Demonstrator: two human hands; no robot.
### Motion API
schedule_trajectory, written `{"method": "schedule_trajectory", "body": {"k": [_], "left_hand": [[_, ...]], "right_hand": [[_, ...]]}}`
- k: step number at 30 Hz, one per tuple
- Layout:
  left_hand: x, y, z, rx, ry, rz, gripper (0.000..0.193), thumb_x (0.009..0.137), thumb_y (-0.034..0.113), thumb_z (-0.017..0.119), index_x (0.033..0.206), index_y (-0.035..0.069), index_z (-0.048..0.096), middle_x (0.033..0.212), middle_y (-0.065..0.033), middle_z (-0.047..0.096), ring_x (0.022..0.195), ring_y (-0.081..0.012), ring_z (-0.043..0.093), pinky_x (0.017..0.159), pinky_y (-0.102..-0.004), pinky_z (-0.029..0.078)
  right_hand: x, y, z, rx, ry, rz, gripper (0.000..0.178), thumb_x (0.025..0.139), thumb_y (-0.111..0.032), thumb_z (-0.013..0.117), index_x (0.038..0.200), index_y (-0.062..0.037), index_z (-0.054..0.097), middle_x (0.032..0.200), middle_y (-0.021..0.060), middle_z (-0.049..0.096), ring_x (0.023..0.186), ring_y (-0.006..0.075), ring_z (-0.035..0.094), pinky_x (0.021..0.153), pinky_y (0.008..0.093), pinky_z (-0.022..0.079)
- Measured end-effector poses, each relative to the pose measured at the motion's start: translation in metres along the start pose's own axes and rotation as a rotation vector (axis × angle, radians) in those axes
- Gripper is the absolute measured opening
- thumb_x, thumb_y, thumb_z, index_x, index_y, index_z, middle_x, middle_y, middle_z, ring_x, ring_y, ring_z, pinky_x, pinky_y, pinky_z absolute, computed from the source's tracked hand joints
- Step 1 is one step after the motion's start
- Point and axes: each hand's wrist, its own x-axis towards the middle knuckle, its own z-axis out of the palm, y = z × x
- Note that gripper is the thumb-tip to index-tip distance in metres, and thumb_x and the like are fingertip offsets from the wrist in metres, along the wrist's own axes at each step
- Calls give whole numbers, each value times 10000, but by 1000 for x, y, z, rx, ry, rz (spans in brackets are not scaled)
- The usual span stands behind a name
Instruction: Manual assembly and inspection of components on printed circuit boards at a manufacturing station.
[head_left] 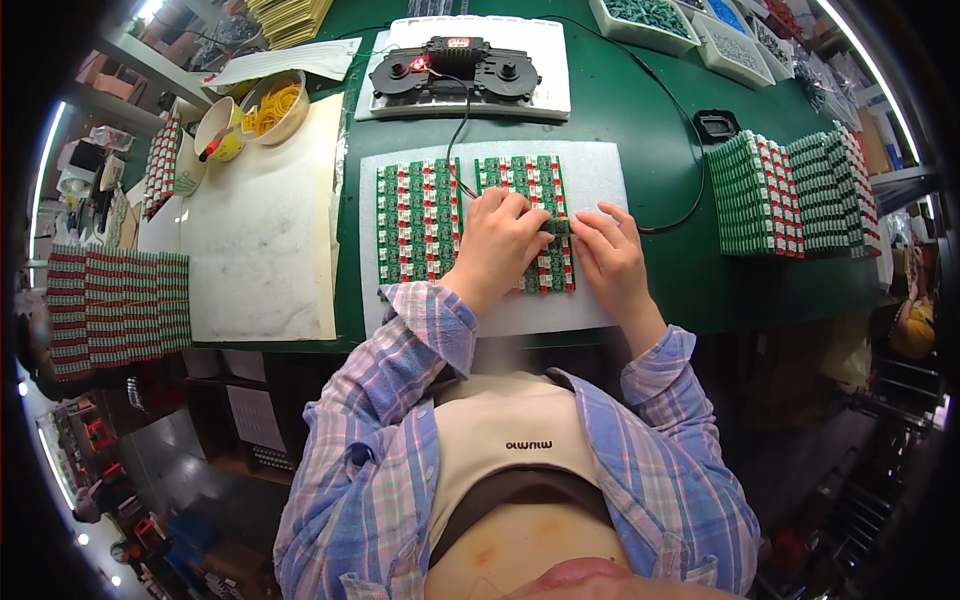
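Two green circuit board panels, a left one (395, 225) and a right one (520, 172), lie side by side on a white foam sheet (600, 170), both covered in rows of white and red parts. Over the right panel, my left hand (498, 240) has its fingers pinched at a small dark green block (555, 228). My right hand (612, 262) is just right of the block, fingers mostly stretched out. Its fingertips are close to the block; whether they touch is unclear. A black cable (462, 130) runs down to beside my left hand.
A black two-reel device (455, 72) with a lit red light sits on white foam behind. Board stacks stand at right (755, 195) and left (120, 300). A bowl of yellow bands (275, 108) and parts trays (735, 55) lie farther back. Another cable (700, 165) curves near my right hand.
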Motion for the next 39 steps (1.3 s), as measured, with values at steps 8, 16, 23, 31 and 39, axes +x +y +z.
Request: {"method": "schedule_trajectory", "body": {"k": [8, 16, 23, 31, 39], "left_hand": [[0, -1, 4, -10, -61, -29, 227, 791, 155, 773, 1015, 128, 742, 947, -22, 621, 970, -244, 549, 944, -396, 436], [0, -4, -1, -22, 15, 68, 235, 797, 155, 788, 1026, 122, 751, 923, -21, 608, 961, -238, 550, 1030, -441, 428], [-9, 4, -13, -76, 48, 102, 262, 807, 160, 795, 1062, 120, 748, 926, -12, 606, 927, -208, 563, 1117, -479, 407], [-6, 1, -13, -29, 48, 161, 272, 814, 161, 788, 1077, 120, 736, 940, -8, 604, 880, -185, 580, 1162, -526, 394], [-11, 12, -21, -107, 0, 132, 278, 818, 144, 784, 1092, 127, 738, 938, -6, 605, 897, -187, 579, 1156, -526, 402]], "right_hand": [[0, 6, 3, -48, 38, -20, 235, 806, -47, 761, 1036, -94, 760, 1086, -6, 739, 1108, 255, 592, 968, 370, 491], [9, 6, -3, 220, 89, 73, 199, 779, -15, 789, 962, -91, 770, 1010, -20, 755, 961, 215, 574, 925, 330, 487], [-1, -3, -12, 258, 73, 64, 196, 782, -17, 792, 960, -98, 770, 1009, -21, 757, 919, 199, 571, 930, 334, 484], [-2, -3, -10, 232, 102, 41, 221, 773, -9, 795, 972, -102, 774, 1016, -14, 756, 936, 203, 576, 968, 377, 480], [-11, -2, -15, 238, 105, 12, 239, 770, -2, 792, 985, -105, 775, 1032, -12, 755, 971, 220, 587, 1008, 395, 471]]}}
